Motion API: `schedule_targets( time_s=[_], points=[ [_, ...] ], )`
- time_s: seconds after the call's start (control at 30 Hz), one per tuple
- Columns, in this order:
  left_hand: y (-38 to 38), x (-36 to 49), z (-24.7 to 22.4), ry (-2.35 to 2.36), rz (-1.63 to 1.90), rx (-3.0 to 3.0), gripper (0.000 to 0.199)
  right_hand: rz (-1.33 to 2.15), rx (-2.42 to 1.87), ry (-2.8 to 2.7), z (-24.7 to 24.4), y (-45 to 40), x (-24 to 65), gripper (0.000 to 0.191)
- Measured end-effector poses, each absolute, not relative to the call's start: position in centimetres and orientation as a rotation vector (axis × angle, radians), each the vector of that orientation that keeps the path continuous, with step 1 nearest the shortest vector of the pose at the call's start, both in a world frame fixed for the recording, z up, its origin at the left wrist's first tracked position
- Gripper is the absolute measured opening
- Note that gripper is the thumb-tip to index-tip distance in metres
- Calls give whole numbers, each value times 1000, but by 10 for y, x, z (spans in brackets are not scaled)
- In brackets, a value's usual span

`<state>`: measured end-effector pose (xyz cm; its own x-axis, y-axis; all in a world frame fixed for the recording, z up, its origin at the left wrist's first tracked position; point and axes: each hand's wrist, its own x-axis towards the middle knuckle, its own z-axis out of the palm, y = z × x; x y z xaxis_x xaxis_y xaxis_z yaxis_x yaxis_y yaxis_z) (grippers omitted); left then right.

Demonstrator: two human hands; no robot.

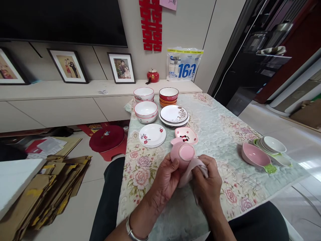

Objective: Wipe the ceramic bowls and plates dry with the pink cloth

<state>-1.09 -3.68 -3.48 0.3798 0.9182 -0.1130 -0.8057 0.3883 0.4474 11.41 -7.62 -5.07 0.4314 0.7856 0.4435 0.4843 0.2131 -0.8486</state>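
Note:
A small pink bowl (181,154) is tipped so that its round base faces up and toward me. My left hand (167,175) grips it from the left, thumb on its outer side. In my right hand (208,177) a pale pinkish cloth (191,171) is bunched, pressed to the bowl's right edge. Just beyond the bowl lies a square pink dish (187,134) with a cartoon print. Flowered white plates (152,135) are stacked to its left. The bowl's inside is hidden from me.
Dark-rimmed plates (174,113), white bowls (146,112) and red and orange bowls (169,94) stand in stacks farther back on the flowered tablecloth (141,177). At right sit a pink handled bowl (254,155) and nested white bowls (273,145). A red stool (107,139) and flattened cardboard (50,194) are left.

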Motion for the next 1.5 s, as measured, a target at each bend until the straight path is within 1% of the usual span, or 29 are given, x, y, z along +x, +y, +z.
schedule_targets(
  time_s=[0.07, 0.13, 0.17, 0.23, 0.3, 0.4, 0.53, 0.63, 0.7, 0.8, 0.83, 0.9, 0.97, 1.0, 1.13, 1.17, 1.3, 1.4, 1.5],
  points=[
    [-37, -11, -33, 365, 1121, 360, 46, 593, -1423, -971, -50, -75, 116, 26],
    [-37, -12, -31, 367, 1111, 375, 45, 913, -1289, -774, -48, -73, 117, 40],
    [-38, -13, -30, 368, 1101, 377, 43, 1052, -1208, -698, -48, -72, 117, 44],
    [-39, -14, -30, 367, 1080, 373, 40, 1229, -1084, -596, -47, -72, 119, 46],
    [-40, -14, -31, 374, 1053, 368, 38, 1272, -1044, -544, -46, -72, 121, 42],
    [-41, -13, -34, 405, 986, 357, 32, 1211, -1028, -502, -46, -73, 123, 34],
    [-40, -13, -37, 470, 946, 340, 30, 1086, -1069, -559, -45, -78, 127, 34],
    [-39, -13, -34, 501, 961, 359, 39, 932, -1222, -798, -43, -84, 132, 29],
    [-40, -12, -31, 474, 974, 405, 47, 751, -1355, -1034, -40, -88, 134, 27],
    [-43, -11, -27, 396, 988, 499, 55, 475, -1432, -1394, -34, -90, 133, 30],
    [-43, -11, -26, 382, 1001, 513, 55, 407, -1410, -1505, -31, -90, 132, 32],
    [-45, -11, -28, 396, 1033, 500, 45, 312, -1332, -1697, -26, -89, 127, 36],
    [-45, -11, -30, 438, 1031, 450, 34, 295, -1257, -1817, -22, -89, 124, 40],
    [-45, -12, -30, 442, 994, 414, 35, 319, -1241, -1837, -20, -90, 123, 40],
    [-45, -14, -30, 347, 799, 254, 59, 384, -1291, -1677, -14, -94, 130, 33],
    [-45, -14, -29, 329, 788, 233, 60, 343, -1322, -1615, -14, -95, 134, 32],
    [-45, -14, -31, 412, 832, 196, 56, 120, -1525, -1401, -12, -97, 149, 37],
    [-45, -13, -37, 461, 775, 199, 61, -79, -1619, -1267, -11, -95, 150, 42],
    [-47, -12, -41, 448, 709, 273, 58, -295, -1611, -1248, -13, -92, 141, 39]
  ],
)
